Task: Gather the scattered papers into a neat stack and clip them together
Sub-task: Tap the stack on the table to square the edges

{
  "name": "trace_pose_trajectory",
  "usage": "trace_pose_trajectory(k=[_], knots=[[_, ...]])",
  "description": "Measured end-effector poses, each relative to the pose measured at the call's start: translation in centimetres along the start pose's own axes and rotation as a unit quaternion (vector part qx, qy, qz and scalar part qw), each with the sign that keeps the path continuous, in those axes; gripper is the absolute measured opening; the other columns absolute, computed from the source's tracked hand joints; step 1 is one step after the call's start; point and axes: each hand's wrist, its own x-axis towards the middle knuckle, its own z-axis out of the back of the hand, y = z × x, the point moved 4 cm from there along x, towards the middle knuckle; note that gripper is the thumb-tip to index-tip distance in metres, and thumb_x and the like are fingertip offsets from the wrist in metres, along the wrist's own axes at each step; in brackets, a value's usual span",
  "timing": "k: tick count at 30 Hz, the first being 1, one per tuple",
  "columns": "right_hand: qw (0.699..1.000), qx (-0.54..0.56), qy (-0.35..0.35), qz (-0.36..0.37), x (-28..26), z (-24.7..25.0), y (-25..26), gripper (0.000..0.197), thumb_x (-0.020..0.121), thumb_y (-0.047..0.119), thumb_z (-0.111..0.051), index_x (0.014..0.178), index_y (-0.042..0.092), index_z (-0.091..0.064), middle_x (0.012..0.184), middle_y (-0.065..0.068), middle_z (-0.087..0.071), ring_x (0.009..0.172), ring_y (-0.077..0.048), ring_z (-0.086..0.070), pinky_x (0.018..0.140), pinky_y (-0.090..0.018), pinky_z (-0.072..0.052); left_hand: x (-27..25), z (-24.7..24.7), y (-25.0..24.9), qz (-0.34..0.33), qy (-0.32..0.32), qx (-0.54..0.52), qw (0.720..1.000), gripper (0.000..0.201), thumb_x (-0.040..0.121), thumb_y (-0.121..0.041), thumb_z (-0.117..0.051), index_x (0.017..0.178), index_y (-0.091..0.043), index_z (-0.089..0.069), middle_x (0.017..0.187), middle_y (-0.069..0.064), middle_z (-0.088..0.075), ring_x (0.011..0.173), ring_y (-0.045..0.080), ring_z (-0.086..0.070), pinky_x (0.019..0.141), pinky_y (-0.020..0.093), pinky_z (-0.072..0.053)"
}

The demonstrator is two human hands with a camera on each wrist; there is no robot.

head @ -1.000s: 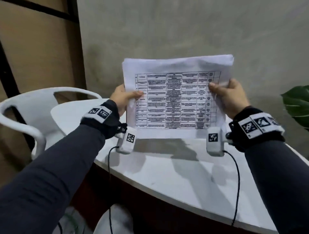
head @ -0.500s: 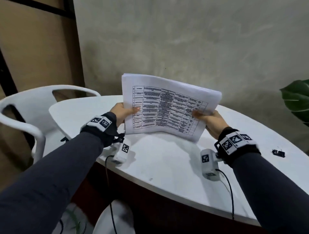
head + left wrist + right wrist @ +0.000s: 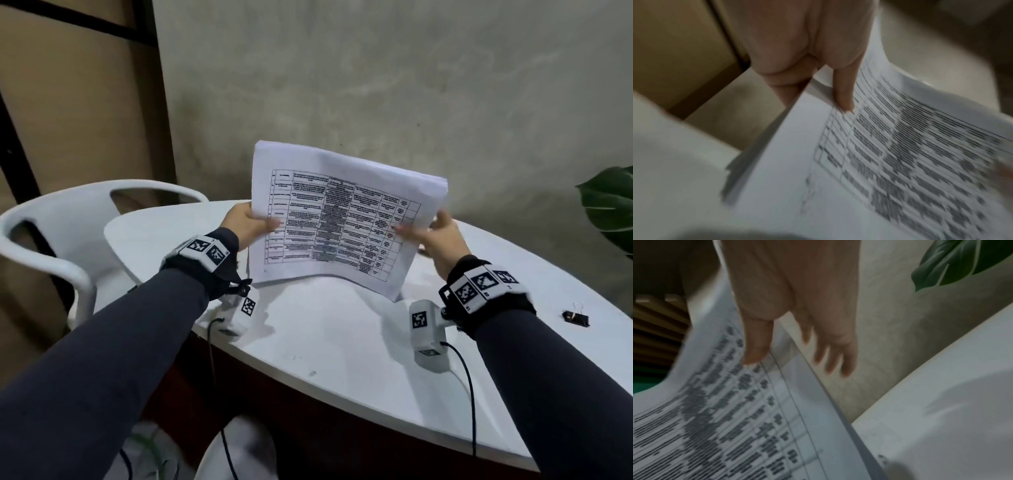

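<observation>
- Paper stack (image 3: pixel 342 219): 1 sheaf of white sheets with a printed table on the front page. You hold it upright between both hands over the white table (image 3: pixel 342 349), its lower edge at or just above the tabletop; contact cannot be told. The stack bows along its lower edge, and the right side sits lower than the left.
- Your left hand (image 3: pixel 245 224): grips the stack's left edge. The thumb (image 3: pixel 842 91) lies pressed on the front page, and the other fingers are behind the sheets.
- Your right hand (image 3: pixel 433 240): holds the stack's right edge. The thumb (image 3: pixel 756 344) presses the front page; in the right wrist view the other fingers (image 3: pixel 830 356) are loosely spread behind the sheets, blurred, and their contact with the paper cannot be told.
- Binder clip (image 3: pixel 576 317): 1 black clip with wire handles, lying on the table to your right, well apart from the stack.
- White plastic chair (image 3: pixel 68 240): beside the table on your left.
- Green leaf (image 3: pixel 609 205): at the right edge, past the table.
</observation>
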Motion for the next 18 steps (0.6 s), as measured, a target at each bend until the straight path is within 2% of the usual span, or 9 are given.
trace_pose_trajectory(k=[3, 6, 8, 10, 11, 13, 15, 16, 18], knots=[[0.968, -0.113, -0.132, 0.180, 0.4, 0.7, 3.9, 0.111, 0.057, 0.043, -0.084, 0.146, 0.022, -0.021, 0.140, -0.011, -0.037, 0.127, -0.021, -0.042, 0.108, -0.038, -0.036, 0.3, 0.2, -2.5, -0.040, -0.019, 0.037, 0.998, 0.026, 0.083, -0.008, -0.066, 0.107, 0.002, -0.064, 0.097, 0.008, -0.065, 0.093, 0.020, -0.060, 0.092, 0.035, -0.050], [0.895, -0.258, -0.126, 0.341, -0.5, -1.5, 9.0, 0.115, 0.055, 0.056, -0.076, 0.148, 0.019, -0.020, 0.144, -0.011, -0.037, 0.133, -0.024, -0.038, 0.112, -0.045, -0.031, 0.4, -0.6, -6.2, -0.103, -0.008, 0.157, 0.982, 0.004, 0.084, -0.010, -0.065, 0.081, -0.008, -0.066, 0.076, 0.004, -0.060, 0.072, 0.015, -0.051, 0.062, 0.022, -0.043], [0.867, -0.319, -0.046, 0.380, -1.2, -3.7, 12.1, 0.101, 0.061, 0.046, -0.078, 0.145, 0.016, -0.030, 0.137, -0.007, -0.047, 0.124, -0.020, -0.048, 0.107, -0.034, -0.038, 0.5, -1.5, -8.5, -0.150, 0.009, 0.212, 0.966, 0.006, 0.084, -0.012, -0.065, 0.084, -0.007, -0.068, 0.076, 0.006, -0.058, 0.073, 0.015, -0.051, 0.065, 0.026, -0.043], [0.860, -0.384, 0.047, 0.333, -1.2, -5.2, 13.6, 0.065, 0.070, 0.030, -0.080, 0.127, 0.010, -0.056, 0.107, -0.004, -0.062, 0.087, -0.004, -0.060, 0.077, -0.006, -0.042, 0.4, -2.2, -10.1, -0.187, 0.006, 0.236, 0.954, 0.014, 0.084, -0.013, -0.065, 0.095, -0.006, -0.070, 0.080, 0.008, -0.060, 0.076, 0.016, -0.053, 0.073, 0.030, -0.045], [0.862, -0.397, 0.074, 0.307, -0.9, -5.4, 13.7, 0.042, 0.074, 0.024, -0.077, 0.111, 0.006, -0.067, 0.085, -0.005, -0.063, 0.063, 0.006, -0.055, 0.058, -0.003, -0.038, 0.5, -2.2, -10.7, -0.217, -0.016, 0.237, 0.947, 0.017, 0.084, -0.015, -0.064, 0.099, -0.010, -0.070, 0.083, 0.009, -0.063, 0.080, 0.017, -0.055, 0.079, 0.031, -0.043], [0.900, -0.322, 0.076, 0.285, -0.4, -5.0, 13.4, 0.016, 0.078, 0.014, -0.074, 0.089, 0.003, -0.072, 0.058, 0.004, -0.058, 0.041, 0.009, -0.047, 0.048, -0.006, -0.035, 0.3, -1.9, -11.4, -0.285, -0.105, 0.265, 0.915, 0.040, 0.083, -0.021, -0.064, 0.122, -0.019, -0.059, 0.117, 0.012, -0.064, 0.111, 0.020, -0.056, 0.107, 0.039, -0.027], [0.954, -0.162, 0.045, 0.248, 0.0, -3.5, 12.8, 0.008, 0.076, 0.005, -0.074, 0.072, 0.007, -0.067, 0.050, 0.018, -0.059, 0.044, 0.009, -0.048, 0.053, -0.012, -0.042, 0.1, -0.7, -11.2, -0.274, -0.215, 0.278, 0.895, 0.091, 0.074, -0.032, -0.072, 0.148, -0.023, -0.021, 0.157, 0.009, -0.021, 0.146, 0.022, -0.018, 0.114, 0.052, 0.000], [0.969, -0.087, 0.036, 0.228, 0.2, -2.7, 12.3, 0.011, 0.075, 0.005, -0.074, 0.072, 0.011, -0.066, 0.051, 0.019, -0.062, 0.050, 0.008, -0.053, 0.057, -0.014, -0.047, 0.6, -0.1, -10.5, -0.246, -0.231, 0.233, 0.912, 0.114, 0.065, -0.038, -0.078, 0.150, -0.022, -0.005, 0.160, 0.011, -0.004, 0.148, 0.024, -0.003, 0.113, 0.055, 0.002], [0.979, 0.006, 0.034, 0.199, 0.3, -2.0, 11.3, 0.016, 0.069, 0.016, -0.079, 0.082, 0.013, -0.069, 0.065, 0.013, -0.072, 0.065, -0.003, -0.064, 0.068, -0.021, -0.054, 1.2, 0.2, -9.0, -0.178, -0.167, 0.047, 0.969, 0.136, 0.047, -0.048, -0.086, 0.149, -0.021, -0.002, 0.158, 0.017, -0.010, 0.146, 0.030, -0.013, 0.115, 0.055, -0.006]])
